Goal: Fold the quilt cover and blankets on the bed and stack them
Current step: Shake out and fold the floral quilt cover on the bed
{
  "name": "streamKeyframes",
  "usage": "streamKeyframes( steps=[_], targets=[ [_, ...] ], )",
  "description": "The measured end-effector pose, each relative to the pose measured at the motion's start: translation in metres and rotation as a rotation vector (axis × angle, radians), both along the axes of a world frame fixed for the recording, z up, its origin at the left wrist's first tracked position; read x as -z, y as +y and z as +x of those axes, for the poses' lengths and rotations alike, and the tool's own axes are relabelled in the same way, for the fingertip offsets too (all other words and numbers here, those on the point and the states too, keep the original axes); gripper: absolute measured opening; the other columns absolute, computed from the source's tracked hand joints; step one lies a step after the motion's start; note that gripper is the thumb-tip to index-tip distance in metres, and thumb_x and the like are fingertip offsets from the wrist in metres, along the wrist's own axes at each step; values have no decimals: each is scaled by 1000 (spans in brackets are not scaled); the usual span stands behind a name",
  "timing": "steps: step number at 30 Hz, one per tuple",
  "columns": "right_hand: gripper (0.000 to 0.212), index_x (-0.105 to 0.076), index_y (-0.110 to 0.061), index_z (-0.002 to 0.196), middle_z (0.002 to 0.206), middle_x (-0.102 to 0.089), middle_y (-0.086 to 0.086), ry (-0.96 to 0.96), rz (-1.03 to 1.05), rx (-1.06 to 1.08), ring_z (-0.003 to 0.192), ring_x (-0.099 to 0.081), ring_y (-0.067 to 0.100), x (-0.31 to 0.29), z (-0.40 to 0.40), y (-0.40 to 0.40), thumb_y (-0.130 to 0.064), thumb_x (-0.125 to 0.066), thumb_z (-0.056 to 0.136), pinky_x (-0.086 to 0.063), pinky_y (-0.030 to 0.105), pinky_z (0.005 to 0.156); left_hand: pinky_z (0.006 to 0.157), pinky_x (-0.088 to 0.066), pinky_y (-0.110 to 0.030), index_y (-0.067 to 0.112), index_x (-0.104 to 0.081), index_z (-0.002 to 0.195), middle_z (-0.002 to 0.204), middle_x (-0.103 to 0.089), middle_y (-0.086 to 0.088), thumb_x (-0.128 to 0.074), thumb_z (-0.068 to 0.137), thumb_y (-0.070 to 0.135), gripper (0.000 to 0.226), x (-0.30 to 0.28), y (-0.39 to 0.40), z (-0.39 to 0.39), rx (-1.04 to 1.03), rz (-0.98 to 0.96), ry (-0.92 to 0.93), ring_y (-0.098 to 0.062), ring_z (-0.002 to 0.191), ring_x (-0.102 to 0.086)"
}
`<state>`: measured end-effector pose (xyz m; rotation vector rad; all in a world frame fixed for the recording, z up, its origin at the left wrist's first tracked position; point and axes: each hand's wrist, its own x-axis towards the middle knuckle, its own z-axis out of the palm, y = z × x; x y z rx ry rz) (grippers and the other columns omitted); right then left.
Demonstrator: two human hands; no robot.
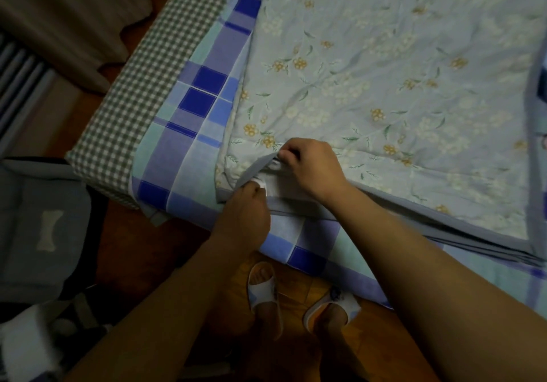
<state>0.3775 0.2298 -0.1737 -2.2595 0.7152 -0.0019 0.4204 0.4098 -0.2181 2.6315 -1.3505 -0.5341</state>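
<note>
A pale blue floral quilt cover (384, 91) lies spread flat over the bed, with a grey border along its near edge. Beneath it is a blue and purple checked blanket (189, 133). At the quilt cover's near left corner, my right hand (307, 165) pinches the grey edge and lifts it a little. My left hand (245, 213) grips the same corner just below, where white inner fabric (278, 186) shows in the opening.
A green gingham sheet (142, 82) covers the mattress edge at the left. A brown curtain (68, 17) hangs at upper left. A grey seat (38, 221) stands left of the bed. My feet in white slippers (266, 293) stand on the wooden floor.
</note>
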Motion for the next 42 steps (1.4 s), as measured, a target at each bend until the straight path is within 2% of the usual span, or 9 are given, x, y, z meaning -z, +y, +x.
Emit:
streamKeyframes(
  steps=[5,10,13,15,18,22,27,33,42],
  targets=[
    [20,-74,-16,100,95,-70,9,17,-67,-43,89,-63,29,-2,8,1,-28,-59,96,-46,33,72,107,-43,-38,-2,-38,146,146,-40,-20,-56,91,13,60,-4,-5,-10,-125,-10,122,-33,131,-45],
    [13,-67,-18,96,80,-64,9,93,-525,14,70,-60,32,-2,10,17,-21,-54,96,-32,32,58,114,-31,-32,6,-23,155,160,-23,-13,-49,96,5,65,-14,-11,-3,-328,-96,328,-28,145,-31],
    [10,-54,-14,105,79,-61,11,48,-292,29,67,-53,30,9,14,24,-14,-52,94,-38,34,58,117,-28,-37,4,-30,152,158,-31,-15,-50,92,1,63,-10,-9,10,-235,-78,338,-32,143,-34],
    [13,-58,-12,104,95,-64,11,-3,-185,-3,85,-58,30,19,12,20,-12,-56,90,-45,36,68,114,-34,-44,9,-35,151,160,-29,-8,-50,91,5,63,-8,-8,13,-106,36,267,-34,137,-37],
    [23,-73,-14,105,120,-57,16,-21,-355,-134,110,-51,34,34,4,21,-11,-67,83,-45,39,88,110,-34,-43,16,-34,152,164,-19,-1,-48,91,11,62,-4,-7,11,-7,176,173,-32,136,-32],
    [14,-70,-12,96,99,-66,15,229,-33,25,94,-62,33,34,8,43,-19,-59,92,-41,28,72,117,-30,-44,3,-38,149,159,-31,-14,-49,86,-4,64,5,0,8,-151,-49,308,-38,139,-35],
    [22,-71,-14,101,106,-72,11,269,443,410,101,-66,32,42,32,60,-28,-67,85,-54,41,92,122,-23,-41,7,-28,154,159,-28,-14,-48,89,-6,69,-3,5,10,-315,-206,418,-28,148,-26],
    [30,-66,-9,117,118,-67,13,274,560,550,108,-62,36,52,43,62,-23,-62,90,-52,47,97,111,-40,-47,17,-27,155,160,-25,-5,-45,92,-2,68,0,6,26,-298,-128,429,-27,137,-45],
    [34,-68,-8,116,118,-68,12,258,288,374,110,-62,32,44,24,58,-28,-70,88,-51,37,93,117,-27,-34,20,-25,156,163,-11,0,-47,95,4,67,-6,15,6,-215,-37,389,-26,144,-30]
  ],
)
